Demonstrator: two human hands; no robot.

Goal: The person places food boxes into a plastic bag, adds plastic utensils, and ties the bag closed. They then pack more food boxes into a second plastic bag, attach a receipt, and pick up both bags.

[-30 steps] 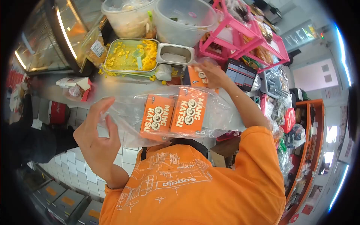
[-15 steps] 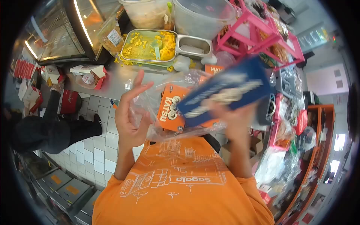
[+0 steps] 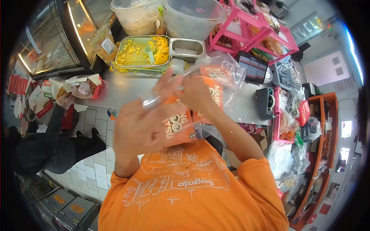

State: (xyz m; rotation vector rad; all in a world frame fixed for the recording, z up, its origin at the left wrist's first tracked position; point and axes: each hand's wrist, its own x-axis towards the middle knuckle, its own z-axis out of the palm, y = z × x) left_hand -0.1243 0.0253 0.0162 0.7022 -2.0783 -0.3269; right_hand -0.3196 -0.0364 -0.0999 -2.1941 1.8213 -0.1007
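Orange boxes printed "Mang Katsu" (image 3: 179, 125) sit in a clear plastic bag (image 3: 231, 82) close in front of my orange shirt. My right hand (image 3: 197, 94) is closed on the gathered film of the bag, above the boxes. Smeared by motion, my left hand (image 3: 137, 125) reaches across the left side of the boxes, fingers towards my right hand. A shiny strip of film lies across those fingers, whose grip is blurred. Part of the boxes is hidden behind both hands.
Behind the bag, a tray of yellow crumbs (image 3: 127, 63) with a scoop stands beside a metal pan (image 3: 187, 49). Pink racks (image 3: 241, 29) and a tablet (image 3: 251, 67) are at right. A co-worker's gloved hand (image 3: 65, 100) is at an open food box (image 3: 86, 89) on the left.
The blue box in my right hand is out of sight. That hand has moved left onto the bag film, and my left hand has swung over the orange boxes. The view has shifted right.
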